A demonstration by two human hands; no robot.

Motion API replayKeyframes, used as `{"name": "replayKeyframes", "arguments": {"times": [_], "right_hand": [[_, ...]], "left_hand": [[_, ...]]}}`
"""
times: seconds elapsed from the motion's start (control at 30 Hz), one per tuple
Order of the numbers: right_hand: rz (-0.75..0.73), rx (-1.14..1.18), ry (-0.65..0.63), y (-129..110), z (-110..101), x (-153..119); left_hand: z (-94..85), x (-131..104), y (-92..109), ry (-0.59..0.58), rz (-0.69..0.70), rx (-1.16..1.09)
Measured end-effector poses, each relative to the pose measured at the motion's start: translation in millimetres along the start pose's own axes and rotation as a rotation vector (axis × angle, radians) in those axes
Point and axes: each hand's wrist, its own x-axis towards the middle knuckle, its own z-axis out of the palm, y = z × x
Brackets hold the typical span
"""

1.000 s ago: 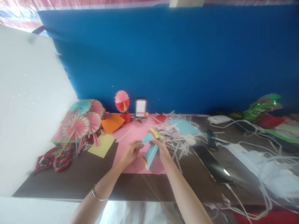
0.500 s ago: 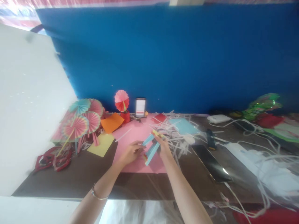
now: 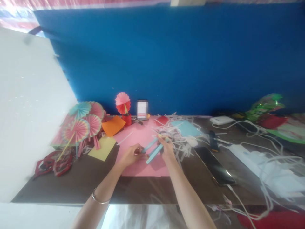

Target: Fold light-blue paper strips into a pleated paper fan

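A light blue folded paper (image 3: 154, 154) is held over the pink sheet (image 3: 133, 136), bent so that two narrow blue lengths show. My right hand (image 3: 167, 149) is closed around its upper right end, where a bit of yellow shows at the fingers. At the lower left end of one length, my left hand (image 3: 132, 155) has its thumb and fingers curled together on the paper. Blur hides the exact fingertip contact.
Paper fans (image 3: 76, 129) and red-handled scissors (image 3: 49, 163) lie left, near yellow paper (image 3: 103, 149) and orange paper (image 3: 113, 125). White paper strips (image 3: 183, 144) are heaped right of centre. A phone (image 3: 214, 165), power strip (image 3: 247, 159) and cables occupy the right.
The blue paper's two lengths have narrowed and closed up. My left fingers have moved from beside the paper onto its lower left end. The view has shifted slightly.
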Motion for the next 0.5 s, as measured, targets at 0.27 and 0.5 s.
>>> {"name": "replayKeyframes", "arguments": {"times": [0.27, 0.5], "right_hand": [[-0.005, 0.013, -0.028, 4, 1, 0], [0.027, -0.022, 0.004, 10, 4, -2]], "left_hand": [[0.4, 2, 3, -0.123, -0.044, -0.11], [12.7, 3, 7, -0.035, -0.059, -0.145]]}}
